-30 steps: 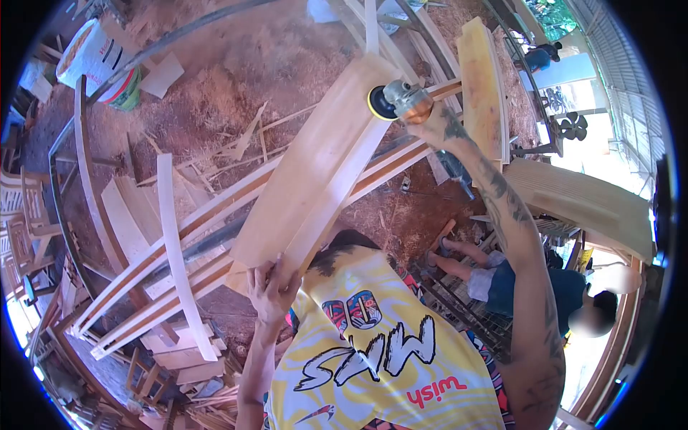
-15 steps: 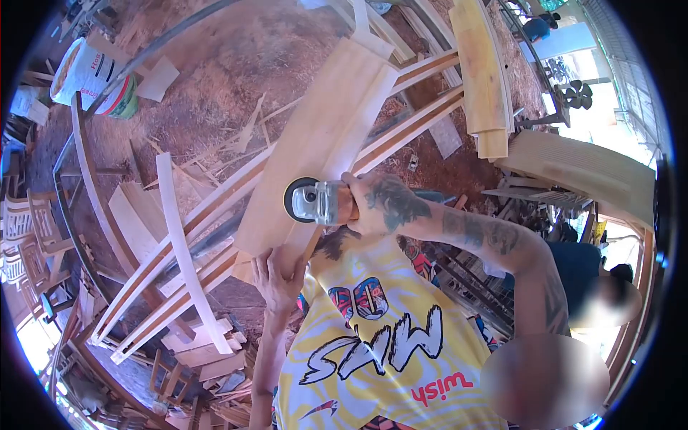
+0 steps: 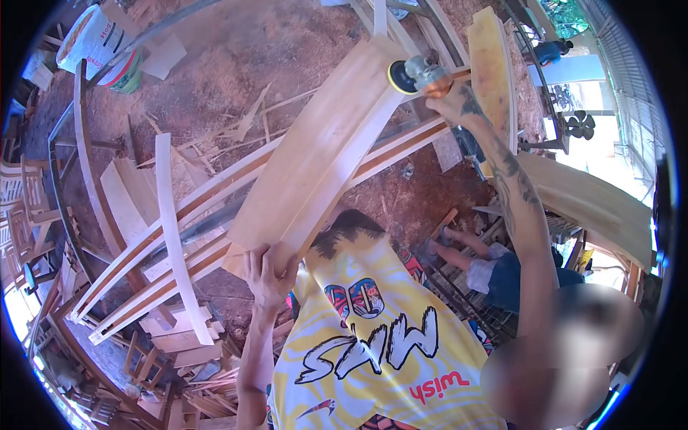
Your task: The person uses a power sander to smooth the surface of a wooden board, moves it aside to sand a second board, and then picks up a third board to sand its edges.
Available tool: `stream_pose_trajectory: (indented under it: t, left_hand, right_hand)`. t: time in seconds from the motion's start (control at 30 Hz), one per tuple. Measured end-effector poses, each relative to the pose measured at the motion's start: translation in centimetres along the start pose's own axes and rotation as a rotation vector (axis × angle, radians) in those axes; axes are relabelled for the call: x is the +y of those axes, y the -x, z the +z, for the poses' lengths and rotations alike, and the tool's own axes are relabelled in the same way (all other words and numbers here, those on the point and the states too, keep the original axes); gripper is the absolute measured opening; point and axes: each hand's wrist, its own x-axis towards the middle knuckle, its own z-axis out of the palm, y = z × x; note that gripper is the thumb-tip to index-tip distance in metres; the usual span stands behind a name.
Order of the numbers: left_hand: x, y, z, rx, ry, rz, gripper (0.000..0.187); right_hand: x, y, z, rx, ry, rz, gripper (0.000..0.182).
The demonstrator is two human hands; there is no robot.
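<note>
Rails point(image 3: 408, 149) run slantwise beneath the broad pale board point(image 3: 315, 143). The power sander point(image 3: 428, 75) has just moved from nearer the body to the board's far corner, so it is well apart from the left hand point(image 3: 269, 278). The right hand point(image 3: 451, 106) is closed around the sander; the left, fingers bent, grips the near end. Whether the round pad point(image 3: 402, 77) touches wood, I cannot tell.

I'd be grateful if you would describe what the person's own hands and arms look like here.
Both the left hand and the right hand are ungloved, with fingers uncovered. No sleeve shows on either forearm. The right arm bears tattoos along the forearm; I see none on the left arm. The right upper arm is partly blurred.
</note>
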Motion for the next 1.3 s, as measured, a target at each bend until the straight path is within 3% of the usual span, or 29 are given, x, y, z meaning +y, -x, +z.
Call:
stream_pose_trajectory:
  t: [0.03, 0.2, 0.3, 0.33, 0.43, 0.6, 0.7, 0.77, 0.93, 1.03, 1.23, 1.3]
  left_hand:
    - [0.0, 0.1, 0.0, -0.005, 0.003, -0.012, 0.049]
    - [0.4, -0.2, 0.0, 0.010, 0.019, -0.027, 0.048]
    - [0.0, -0.2, -0.1, 0.003, -0.010, -0.001, 0.049]
    - [0.0, -0.2, 0.0, 0.006, -0.021, 0.014, 0.049]
    - [-0.1, 0.0, 0.0, -0.003, -0.021, 0.035, 0.052]
    - [-1.0, 1.4, 0.5, 0.023, 0.075, 0.004, 0.059]
    - [-1.2, 1.7, 0.6, 0.010, 0.110, -0.024, 0.057]
    - [-1.3, 1.8, 0.5, 0.003, 0.103, -0.030, 0.055]
    - [-1.6, 1.5, 0.6, 0.020, 0.054, 0.041, 0.053]
    - [-1.4, 1.3, 0.5, 0.003, 0.066, 0.027, 0.051]
    - [-1.5, 1.1, 0.4, 0.022, 0.065, 0.033, 0.049]
    - [-1.6, 1.2, 0.4, 0.029, 0.084, 0.039, 0.050]
  right_hand:
    - [-0.3, -0.1, -0.6, -0.014, 0.014, 0.104, 0.057]
    - [-2.0, 5.0, 2.7, 0.057, -0.073, -0.237, 0.056]
    - [-5.2, 10.5, 5.1, -0.011, -0.105, -0.244, 0.058]
    - [-6.4, 12.4, 5.5, -0.015, -0.084, -0.369, 0.056]
    - [-9.2, 17.3, 7.9, -0.228, -0.016, -0.378, 0.050]
    - [-11.6, 23.7, 10.8, -0.181, -0.123, -0.461, 0.047]
    - [-10.5, 22.2, 10.2, -0.128, -0.269, -0.443, 0.048]
    - [-8.8, 18.8, 7.7, -0.160, -0.190, -0.320, 0.048]
    - [-3.8, 10.2, 4.4, 0.060, 0.004, -0.079, 0.055]
    - [-1.3, 6.7, 2.8, 0.017, -0.101, 0.005, 0.056]
    - [-4.2, 13.3, 8.1, 0.106, -0.039, -0.182, 0.058]
    - [-7.7, 17.6, 8.4, -0.077, -0.139, -0.207, 0.060]
